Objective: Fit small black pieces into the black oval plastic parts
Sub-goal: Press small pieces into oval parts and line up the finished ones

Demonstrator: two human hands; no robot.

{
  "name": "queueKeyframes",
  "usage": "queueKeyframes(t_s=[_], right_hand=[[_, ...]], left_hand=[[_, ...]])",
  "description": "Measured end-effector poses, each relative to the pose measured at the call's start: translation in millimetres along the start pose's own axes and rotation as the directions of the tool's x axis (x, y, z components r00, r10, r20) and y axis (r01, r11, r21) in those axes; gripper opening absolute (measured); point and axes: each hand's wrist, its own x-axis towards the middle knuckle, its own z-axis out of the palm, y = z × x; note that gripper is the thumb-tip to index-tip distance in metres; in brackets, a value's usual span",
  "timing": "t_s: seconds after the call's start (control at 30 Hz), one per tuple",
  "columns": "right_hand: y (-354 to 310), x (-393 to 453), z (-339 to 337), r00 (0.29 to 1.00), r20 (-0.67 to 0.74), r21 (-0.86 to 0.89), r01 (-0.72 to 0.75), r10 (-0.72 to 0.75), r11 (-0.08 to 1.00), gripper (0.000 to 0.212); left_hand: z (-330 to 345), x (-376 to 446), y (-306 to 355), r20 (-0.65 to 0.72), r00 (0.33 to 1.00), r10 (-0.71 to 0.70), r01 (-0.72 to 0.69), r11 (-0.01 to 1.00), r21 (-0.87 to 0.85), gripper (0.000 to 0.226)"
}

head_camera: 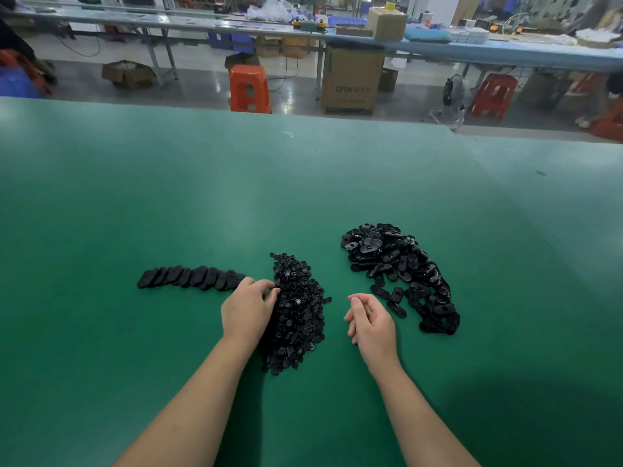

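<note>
From the head view, our left hand (248,308) curls its fingertips into the pile of small black pieces (298,315) on the green table (168,203); whether its grip holds one, we cannot tell. Our right hand (371,323) hangs loosely curled, empty, beside the heap of oval parts (401,271).

The desk (168,197) is plain green. The heap of small pieces (298,311), the heap of oval parts (401,267) and the row of oval parts (192,277) are black. The stools (250,88) on the floor are orange-red. The cardboard box (350,80) is brown with grey lettering. The far bench (505,52) is light blue.
</note>
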Motion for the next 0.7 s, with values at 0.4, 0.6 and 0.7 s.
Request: queueKeyframes(t_s=[0.4, 0.6, 0.7], right_hand=[[1.5, 0.5, 0.6, 1.0, -0.001, -0.032, 0.002, -0.002, 0.999, 0.017], [1.4, 0.2, 0.8, 1.0, -0.001, -0.038, 0.006, -0.006, 0.999, 0.017], [1.8, 0.3, 0.7, 1.0, -0.001, -0.048, 0.007, -0.007, 0.999, 0.017]], left_hand=[[-0.4, -8.2, -9.0, -0.022, 0.998, 0.067, -0.068, 0.997, -0.04, 0.019], [-2.4, -8.9, -8.1, 0.011, 0.994, 0.111, -0.11, 0.994, -0.027, 0.021], [-3.5, -8.7, -8.0, 0.018, 0.995, 0.097, -0.097, 0.995, -0.032, 0.017]])
